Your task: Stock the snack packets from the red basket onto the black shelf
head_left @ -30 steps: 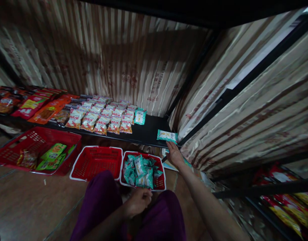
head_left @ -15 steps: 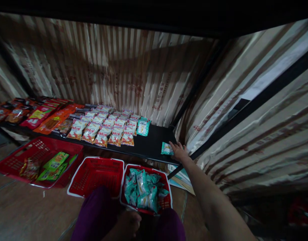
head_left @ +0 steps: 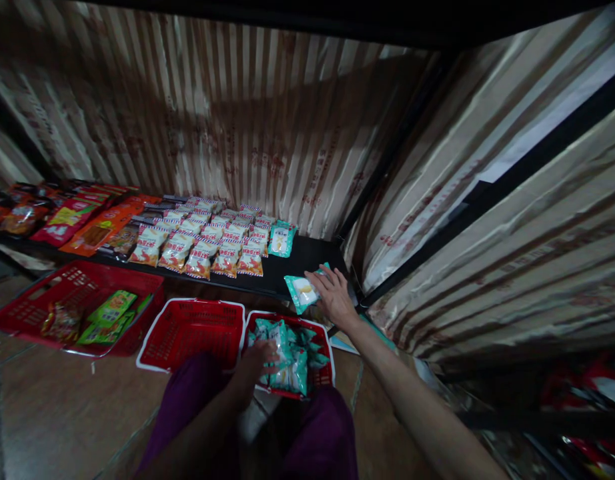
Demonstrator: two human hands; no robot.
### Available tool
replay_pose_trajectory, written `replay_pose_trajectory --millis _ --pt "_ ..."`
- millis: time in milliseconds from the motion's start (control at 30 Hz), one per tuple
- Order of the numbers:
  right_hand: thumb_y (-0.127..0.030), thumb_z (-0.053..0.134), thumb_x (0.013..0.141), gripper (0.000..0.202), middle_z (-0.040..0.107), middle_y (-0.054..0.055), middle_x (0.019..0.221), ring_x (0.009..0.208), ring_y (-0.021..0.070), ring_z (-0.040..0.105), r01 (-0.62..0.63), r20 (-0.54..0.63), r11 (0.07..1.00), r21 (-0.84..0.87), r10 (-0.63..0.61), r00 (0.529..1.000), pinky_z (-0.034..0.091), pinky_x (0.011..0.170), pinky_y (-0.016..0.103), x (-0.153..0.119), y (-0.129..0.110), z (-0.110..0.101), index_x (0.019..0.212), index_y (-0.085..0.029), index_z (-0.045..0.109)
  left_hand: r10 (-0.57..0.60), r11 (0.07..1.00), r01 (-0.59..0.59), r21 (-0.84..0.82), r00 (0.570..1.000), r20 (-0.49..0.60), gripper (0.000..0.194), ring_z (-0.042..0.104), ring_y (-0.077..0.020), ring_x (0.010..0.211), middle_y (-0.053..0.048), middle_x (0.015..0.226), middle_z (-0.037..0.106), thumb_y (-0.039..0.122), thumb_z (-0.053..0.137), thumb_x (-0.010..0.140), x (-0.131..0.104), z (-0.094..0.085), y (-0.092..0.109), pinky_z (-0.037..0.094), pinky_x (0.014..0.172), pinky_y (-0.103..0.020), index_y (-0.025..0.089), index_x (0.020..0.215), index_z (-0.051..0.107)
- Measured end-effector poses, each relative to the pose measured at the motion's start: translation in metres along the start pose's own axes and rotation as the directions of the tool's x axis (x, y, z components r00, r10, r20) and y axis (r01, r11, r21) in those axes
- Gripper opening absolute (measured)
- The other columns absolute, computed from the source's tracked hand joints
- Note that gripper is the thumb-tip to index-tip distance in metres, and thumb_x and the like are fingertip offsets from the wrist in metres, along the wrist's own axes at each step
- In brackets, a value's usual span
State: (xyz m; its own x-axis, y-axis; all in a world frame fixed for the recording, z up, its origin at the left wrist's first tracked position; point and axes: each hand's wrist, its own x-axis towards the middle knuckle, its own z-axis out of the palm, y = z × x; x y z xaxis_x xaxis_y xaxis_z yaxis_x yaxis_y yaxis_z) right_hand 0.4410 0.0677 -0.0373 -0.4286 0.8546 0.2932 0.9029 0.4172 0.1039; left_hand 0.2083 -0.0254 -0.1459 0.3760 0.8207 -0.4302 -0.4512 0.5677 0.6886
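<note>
My right hand (head_left: 334,295) holds a teal and white snack bag (head_left: 303,292) over the front edge of the black shelf (head_left: 315,257). My left hand (head_left: 260,363) reaches over the left part of a red basket (head_left: 331,365) filled with teal bags (head_left: 290,363); its fingers look spread and touch or hover just above the bags. One teal bag (head_left: 282,240) stands on the shelf beside rows of white and orange snack bags (head_left: 201,257).
A red basket with a white rim (head_left: 191,333) sits left of the teal bags. Farther left, a larger red basket (head_left: 148,320) holds green packets (head_left: 110,317). Orange and pink packets (head_left: 77,217) line the shelf's left end. A black post (head_left: 392,153) rises behind.
My right hand has lifted the teal bag off the shelf and moved it left. My left hand has risen from between the knees to the basket of teal bags.
</note>
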Motion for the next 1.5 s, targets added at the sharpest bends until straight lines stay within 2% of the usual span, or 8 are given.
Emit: replay_pose_trajectory --millis 133,400,600,700,800,900,1133,1500 --pt "-0.007 0.048 0.078 0.064 0.055 0.007 0.131 0.134 0.0285 0.026 0.217 -0.057 0.973 0.08 -0.213 0.975 0.019 0.109 0.05 -0.013 -0.046 -0.032 0.14 -0.02 0.037 0.151 0.987 -0.154 -0.051 0.987 -0.056 0.05 0.053 -0.0259 0.116 -0.009 0.133 0.05 0.049 0.064 0.076 -0.007 0.019 0.044 0.05 0.083 -0.038 0.025 0.118 0.054" --pt "-0.008 0.045 0.084 0.066 0.053 0.004 0.135 0.137 0.0258 0.024 0.421 -0.028 0.899 0.117 -0.421 0.907 0.023 0.109 0.052 -0.033 -0.096 -0.069 0.144 -0.029 0.028 0.147 0.986 -0.155 0.067 0.983 0.112 0.059 0.065 -0.0232 0.089 -0.011 0.099 0.069 0.046 0.079 0.062 -0.053 0.035 0.069 0.049 0.077 -0.032 0.015 0.108 0.062" --pt "-0.018 0.045 0.087 0.051 0.036 0.008 0.147 0.138 0.0284 0.024 -0.047 -0.214 0.92 0.388 0.139 0.967 0.025 0.109 0.053 -0.053 -0.118 -0.045 0.137 -0.027 0.042 0.221 0.97 -0.221 -0.104 0.975 -0.01 0.056 0.066 -0.0225 0.088 -0.011 0.098 0.069 0.041 0.078 0.064 -0.069 0.03 0.054 0.05 0.079 -0.033 0.015 0.11 0.059" --pt "-0.039 0.051 0.086 0.047 0.051 0.011 0.134 0.125 0.0276 0.045 -0.315 -0.004 0.459 0.831 0.571 0.821 0.036 0.103 0.05 -0.068 -0.138 -0.022 0.13 -0.023 0.049 0.253 0.956 -0.263 -0.129 0.964 -0.085 0.056 0.066 -0.022 0.09 -0.01 0.102 0.068 0.041 0.078 0.065 -0.071 0.031 0.057 0.05 0.08 -0.033 0.016 0.111 0.058" --pt "-0.05 0.057 0.081 0.047 0.062 0.009 0.122 0.111 0.0255 0.058 -0.337 0.395 -0.212 0.918 0.578 0.714 0.05 0.089 0.043 -0.082 -0.164 -0.007 0.12 -0.023 0.055 0.27 0.955 -0.282 -0.095 0.955 -0.124 0.058 0.066 -0.0218 0.089 -0.009 0.103 0.068 0.044 0.078 0.063 -0.071 0.036 0.058 0.05 0.08 -0.032 0.017 0.11 0.058" --pt "-0.045 0.073 0.069 0.056 0.068 0.004 0.111 0.097 0.0216 0.064 -0.261 0.487 -0.438 0.86 0.553 0.676 0.053 0.084 0.037 -0.088 -0.186 -0.005 0.118 -0.025 0.057 0.277 0.959 -0.283 -0.03 0.952 -0.131 0.06 0.067 -0.0225 0.086 -0.008 0.098 0.07 0.047 0.077 0.063 -0.069 0.041 0.052 0.05 0.079 -0.033 0.017 0.112 0.057" --pt "-0.034 0.083 0.057 0.052 0.072 -0.001 0.097 0.08 0.0149 0.067 -0.144 0.558 -0.576 0.804 0.65 0.516 0.055 0.072 0.028 -0.093 -0.19 -0.008 0.106 -0.028 0.064 0.246 0.969 -0.246 -0.007 0.969 -0.035 0.059 0.063 -0.0251 0.098 -0.011 0.109 0.066 0.041 0.08 0.06 -0.066 0.044 0.05 0.046 0.088 -0.036 0.016 0.109 0.06" --pt "-0.036 0.083 0.056 0.065 0.072 -0.002 0.087 0.07 0.0156 0.064 -0.33 0.505 -0.383 0.863 0.611 0.61 0.052 0.066 0.028 -0.102 -0.185 -0.02 0.116 -0.026 0.061 0.334 0.942 -0.336 -0.005 0.938 -0.093 0.045 0.064 -0.0188 0.072 -0.003 0.072 0.068 0.043 0.082 0.053 -0.067 0.051 0.107 0.049 0.075 -0.033 0.013 0.081 0.062"
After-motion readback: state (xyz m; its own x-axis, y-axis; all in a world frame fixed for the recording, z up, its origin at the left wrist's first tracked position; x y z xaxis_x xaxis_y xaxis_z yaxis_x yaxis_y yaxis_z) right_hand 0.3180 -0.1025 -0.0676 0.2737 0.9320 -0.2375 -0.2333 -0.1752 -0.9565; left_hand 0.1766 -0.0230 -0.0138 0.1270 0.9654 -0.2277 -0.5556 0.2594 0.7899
